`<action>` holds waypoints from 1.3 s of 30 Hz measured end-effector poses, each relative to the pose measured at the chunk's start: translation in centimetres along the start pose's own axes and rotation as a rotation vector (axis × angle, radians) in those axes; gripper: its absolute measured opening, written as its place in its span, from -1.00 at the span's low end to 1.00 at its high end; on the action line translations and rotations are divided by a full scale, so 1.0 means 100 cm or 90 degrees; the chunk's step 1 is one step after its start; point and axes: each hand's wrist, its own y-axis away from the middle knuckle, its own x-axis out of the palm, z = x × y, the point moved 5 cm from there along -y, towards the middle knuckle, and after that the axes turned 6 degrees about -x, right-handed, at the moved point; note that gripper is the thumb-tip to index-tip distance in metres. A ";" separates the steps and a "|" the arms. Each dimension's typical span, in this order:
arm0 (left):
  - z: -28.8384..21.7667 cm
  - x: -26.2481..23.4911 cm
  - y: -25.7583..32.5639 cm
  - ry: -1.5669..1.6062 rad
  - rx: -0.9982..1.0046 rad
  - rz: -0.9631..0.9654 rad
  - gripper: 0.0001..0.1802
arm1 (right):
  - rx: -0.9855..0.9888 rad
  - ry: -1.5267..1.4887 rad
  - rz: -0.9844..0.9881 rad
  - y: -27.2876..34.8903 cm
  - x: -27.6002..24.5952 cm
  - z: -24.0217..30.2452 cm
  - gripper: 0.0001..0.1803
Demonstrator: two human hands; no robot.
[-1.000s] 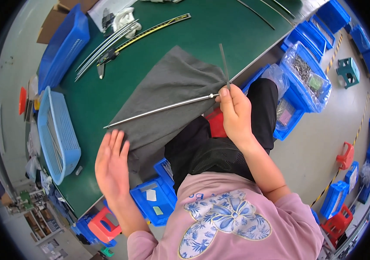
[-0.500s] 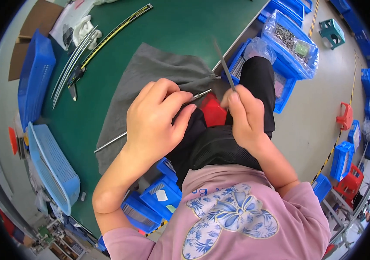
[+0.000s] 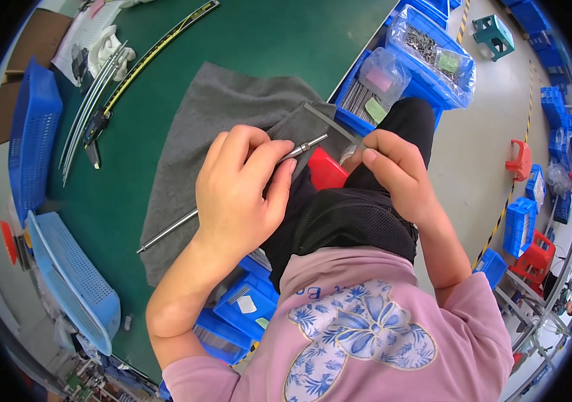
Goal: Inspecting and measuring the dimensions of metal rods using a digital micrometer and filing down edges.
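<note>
My left hand (image 3: 239, 191) is closed around a slim metal rod (image 3: 169, 231). One end of the rod, with a stepped, narrower tip, pokes out past my thumb and fingertips. Its other end reaches down-left over a grey cloth (image 3: 226, 94) lying on the table and my lap. Between the thumb and fingers of my right hand (image 3: 400, 171) is a thin, flat grey metal strip (image 3: 331, 122). The strip slants up and left over the cloth, apart from the rod's tip. Just below that tip shows a red object (image 3: 327, 170) by my legs.
On the green table (image 3: 272, 40) lie several thin rods (image 3: 92, 104) beside a yellow-and-black caliper-like tool (image 3: 142, 67). Blue baskets (image 3: 75, 275) line the left edge. At the right stand blue bins with bagged metal parts (image 3: 426, 50), and a green stool (image 3: 493, 37) is on the floor.
The strip in my right hand has swung from steeply upright to a leftward slant over the cloth. My left hand keeps its hold on the rod. The whole view has shifted slightly.
</note>
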 end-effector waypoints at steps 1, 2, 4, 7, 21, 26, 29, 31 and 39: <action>0.000 0.000 0.000 0.001 0.002 -0.002 -0.80 | 0.018 -0.018 -0.007 -0.001 -0.002 -0.002 -0.79; 0.000 0.000 0.000 0.001 0.000 -0.003 -0.80 | 0.013 -0.041 -0.005 0.000 0.000 -0.002 -0.83; 0.001 0.000 0.001 0.005 0.003 -0.014 -0.81 | -0.002 -0.018 -0.027 0.005 0.001 0.001 -0.84; 0.000 0.000 0.002 0.014 0.013 -0.021 -0.80 | -0.022 -0.070 -0.065 0.021 0.011 0.007 -0.86; -0.002 0.003 -0.003 -0.002 0.013 -0.038 -0.82 | -0.157 0.060 -0.040 0.022 0.040 0.005 -0.93; -0.001 0.005 -0.004 0.014 0.011 -0.037 -0.83 | -0.201 0.080 -0.070 0.025 0.043 0.006 -0.92; -0.001 0.007 -0.005 0.053 0.019 -0.034 -0.83 | -0.198 0.081 -0.081 0.025 0.046 0.008 -0.92; -0.001 0.007 -0.007 0.068 0.023 -0.013 -0.84 | -0.212 0.107 -0.079 0.016 0.048 0.014 -0.92; 0.000 0.010 -0.007 0.070 0.017 -0.019 -0.83 | -0.232 0.085 -0.104 0.018 0.050 0.011 -0.90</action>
